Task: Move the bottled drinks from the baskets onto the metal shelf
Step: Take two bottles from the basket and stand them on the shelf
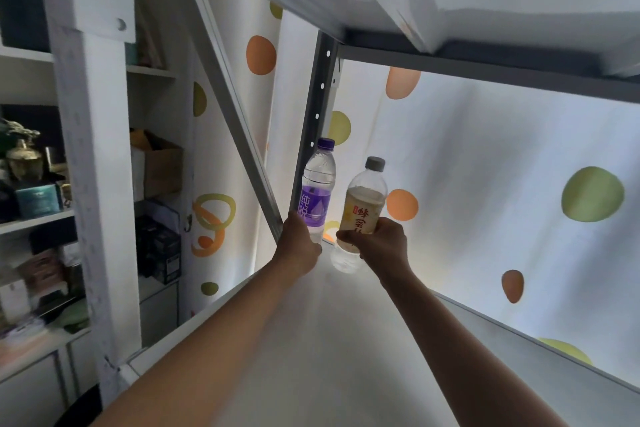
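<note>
Far left: a white cabinet (pixel 93 156) with cluttered cubbies holding boxes and small ornaments; not part of the task. No baskets are in view, so how many bottles remain to be moved cannot be told.

Left hand (pixel 299 248): arm reaches across the metal shelf (pixel 311 340) toward its far left corner. The grip is closed around the lower part of the purple-label water bottle (pixel 318 191), fingers wrapped on the far side and mostly hidden. The bottle stands upright just beside the perforated grey upright post (pixel 317 114). Its base is hidden behind the hand, so I cannot tell whether it touches the shelf.

Right hand (pixel 379 243): the grip is closed around the lower half of the honey-coloured drink bottle (pixel 363 208), grey cap up and leaning slightly right. Its clear base shows below the fingers, at or just above the shelf surface; contact is uncertain. The two bottles are close together, not clearly touching.

Right and behind: a white curtain with coloured dots (pixel 519 166) hangs behind the shelf. An upper shelf tier (pixel 485 62) runs overhead.

Judgement on progress: no other bottles stand on the visible shelf surface, so these look like the first pair placed on this tier, though the near part is hidden by the arms. Both are at the placing step, not yet released. Remaining: let go of both, then return for more.
</note>
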